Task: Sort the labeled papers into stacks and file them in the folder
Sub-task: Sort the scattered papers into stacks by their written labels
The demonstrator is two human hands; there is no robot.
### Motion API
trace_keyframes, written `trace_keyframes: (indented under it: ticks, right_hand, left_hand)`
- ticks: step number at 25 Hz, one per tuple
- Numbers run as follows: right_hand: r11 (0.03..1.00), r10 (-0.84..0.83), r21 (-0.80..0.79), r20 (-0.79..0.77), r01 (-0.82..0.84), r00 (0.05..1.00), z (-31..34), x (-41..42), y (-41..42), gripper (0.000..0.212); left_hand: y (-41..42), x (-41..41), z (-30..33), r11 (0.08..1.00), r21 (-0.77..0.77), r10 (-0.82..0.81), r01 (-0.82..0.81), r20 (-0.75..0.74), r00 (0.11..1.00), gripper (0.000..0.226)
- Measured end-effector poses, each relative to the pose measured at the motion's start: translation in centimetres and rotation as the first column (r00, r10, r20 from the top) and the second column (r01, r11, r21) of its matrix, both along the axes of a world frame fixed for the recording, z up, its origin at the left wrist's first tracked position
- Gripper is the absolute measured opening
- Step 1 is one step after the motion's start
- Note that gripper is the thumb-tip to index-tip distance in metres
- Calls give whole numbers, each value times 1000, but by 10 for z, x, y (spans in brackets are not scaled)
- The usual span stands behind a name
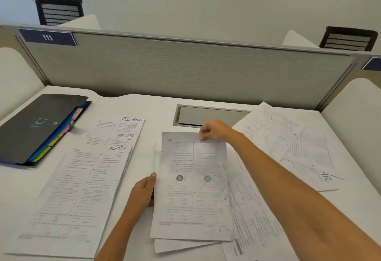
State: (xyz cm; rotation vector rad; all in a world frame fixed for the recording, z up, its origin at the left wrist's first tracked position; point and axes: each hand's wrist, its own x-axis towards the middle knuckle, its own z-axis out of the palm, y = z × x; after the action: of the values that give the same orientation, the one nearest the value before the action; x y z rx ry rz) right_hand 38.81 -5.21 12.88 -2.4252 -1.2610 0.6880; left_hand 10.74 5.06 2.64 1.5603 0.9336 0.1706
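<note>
A printed sheet (191,188) lies on top of a small stack in the middle of the desk. My left hand (143,192) grips the stack's left edge. My right hand (214,130) pinches the top sheet's upper right corner and covers its label. To the left lie three overlapping stacks labelled FINANCE (132,119), SPORTS (125,135) and ADMIN (82,188). A dark folder (37,124) with coloured tabs lies shut at the far left. Loose unsorted papers (288,141) spread out at the right, one marked HR.
A grey cable hatch (206,114) is set into the desk behind the middle stack. A grey partition (185,69) closes the back of the desk. Curved white side panels stand at both ends. Two black chairs show beyond the partition.
</note>
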Motion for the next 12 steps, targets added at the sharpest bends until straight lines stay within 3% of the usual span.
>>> trace_keyframes:
  ticks: [4,7,9,12]
  right_hand:
    - [992,-124,34,44,122,991,-41,-20,14,19]
    - [922,-343,209,50,326,938,-50,-31,8,41]
    - [822,-478,307,-85,479,874,-57,-38,-8,56]
    - [716,-532,312,-334,624,778,-64,-52,-46,69]
  left_hand:
    - [-2,2,-4,993,121,10,-6,-36,999,49]
    - [-7,1,-11,975,218,37,-33,-14,999,37]
    - [-10,-2,-12,962,265,62,-63,14,998,33]
    - [-16,-6,-1,970,213,96,-115,98,991,17]
